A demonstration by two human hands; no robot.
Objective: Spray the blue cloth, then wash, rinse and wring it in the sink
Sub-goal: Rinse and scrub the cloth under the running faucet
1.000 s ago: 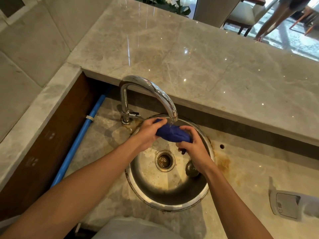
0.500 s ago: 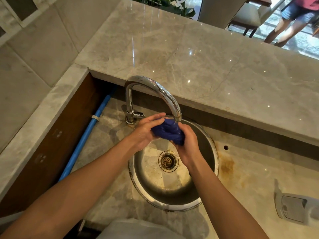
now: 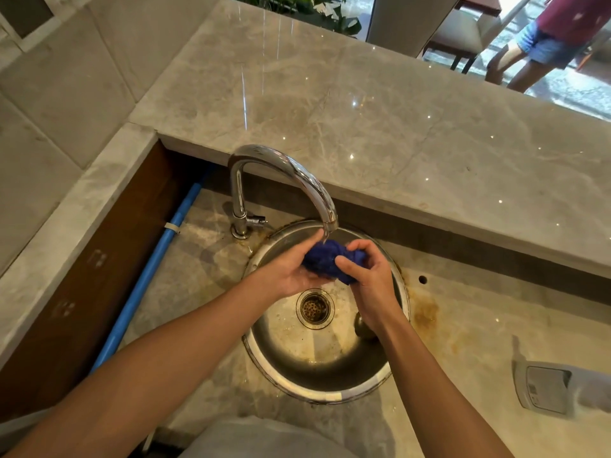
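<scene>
The blue cloth is bunched into a wad right under the spout of the chrome tap, over the round steel sink. My left hand cups the wad from the left and below. From the right, my right hand grips it with curled fingers. The cloth looks wet. The sink's drain lies just below the hands.
A blue pipe runs along the brown wall at the left. A white box lies on the stained counter at the right. A raised marble ledge crosses behind the tap. Beyond it stand a person and chairs.
Both hands have kneaded the cloth under the spout, first pressing closer together, then spreading again. My right hand's fingers now curl over its right side.
</scene>
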